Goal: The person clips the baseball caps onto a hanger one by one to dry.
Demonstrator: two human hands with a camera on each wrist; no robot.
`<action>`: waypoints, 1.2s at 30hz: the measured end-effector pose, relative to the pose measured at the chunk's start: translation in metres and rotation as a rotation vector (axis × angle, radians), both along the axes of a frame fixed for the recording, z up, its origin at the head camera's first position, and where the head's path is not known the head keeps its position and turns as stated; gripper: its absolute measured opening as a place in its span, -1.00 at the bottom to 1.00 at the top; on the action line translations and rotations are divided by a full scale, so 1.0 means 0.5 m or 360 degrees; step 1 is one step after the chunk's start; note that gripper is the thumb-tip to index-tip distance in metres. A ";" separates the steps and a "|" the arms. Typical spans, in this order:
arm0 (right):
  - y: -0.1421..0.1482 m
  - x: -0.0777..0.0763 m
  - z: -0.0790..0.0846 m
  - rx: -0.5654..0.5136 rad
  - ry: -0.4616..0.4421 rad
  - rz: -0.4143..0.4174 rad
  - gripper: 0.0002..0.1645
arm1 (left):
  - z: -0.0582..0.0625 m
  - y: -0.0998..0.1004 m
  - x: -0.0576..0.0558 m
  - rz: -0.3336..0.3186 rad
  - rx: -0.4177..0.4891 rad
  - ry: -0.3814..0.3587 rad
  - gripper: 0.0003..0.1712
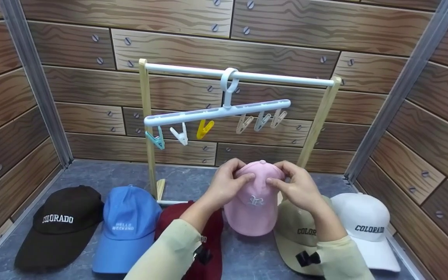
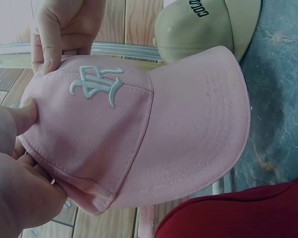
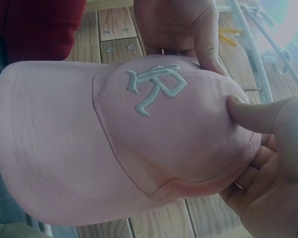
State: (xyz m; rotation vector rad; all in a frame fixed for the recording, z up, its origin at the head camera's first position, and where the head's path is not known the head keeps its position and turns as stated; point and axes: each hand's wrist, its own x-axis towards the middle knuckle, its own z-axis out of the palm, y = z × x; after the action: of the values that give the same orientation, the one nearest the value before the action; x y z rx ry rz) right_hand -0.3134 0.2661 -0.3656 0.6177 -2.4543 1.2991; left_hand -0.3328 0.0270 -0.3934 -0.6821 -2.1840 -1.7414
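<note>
Both hands hold a pink baseball cap (image 1: 253, 217) with a pale embroidered emblem, its brim pointing down toward me. My left hand (image 1: 228, 182) pinches one side of the crown, thumb on the front panel and fingers behind it. On the other side my right hand (image 1: 298, 186) grips the crown the same way. In the left wrist view the cap (image 2: 198, 124) is held up off the surface, brim to the right. Above the hands, a pale blue clip hanger (image 1: 216, 112) hangs from the white rail (image 1: 286, 77), with several coloured clips (image 1: 205, 129) dangling under it.
On the grey surface (image 1: 247, 260) stand a black cap (image 1: 64, 229), a blue cap (image 1: 128, 221), a dark red cap (image 1: 173, 214), a khaki cap (image 1: 296, 233) and a white cap (image 1: 364, 217). Wooden posts (image 1: 146, 116) carry the rail. Wood-patterned walls (image 1: 72, 85) enclose the back and sides.
</note>
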 end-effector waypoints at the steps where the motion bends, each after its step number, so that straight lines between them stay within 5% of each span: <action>1: 0.000 -0.002 0.002 0.0003 0.0005 0.0005 -0.70 | 0.002 0.000 0.000 0.0003 0.0007 -0.0007 -0.82; 36: -0.003 -0.036 0.045 0.0062 0.0071 0.0048 -0.70 | 0.045 0.002 -0.020 0.0056 0.0085 0.0056 -0.83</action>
State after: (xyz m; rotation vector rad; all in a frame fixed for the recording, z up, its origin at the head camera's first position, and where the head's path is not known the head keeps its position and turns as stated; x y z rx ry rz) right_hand -0.3314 0.2646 -0.3433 0.6888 -2.4487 1.2380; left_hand -0.3428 0.0280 -0.3709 -0.6527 -2.1060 -1.7501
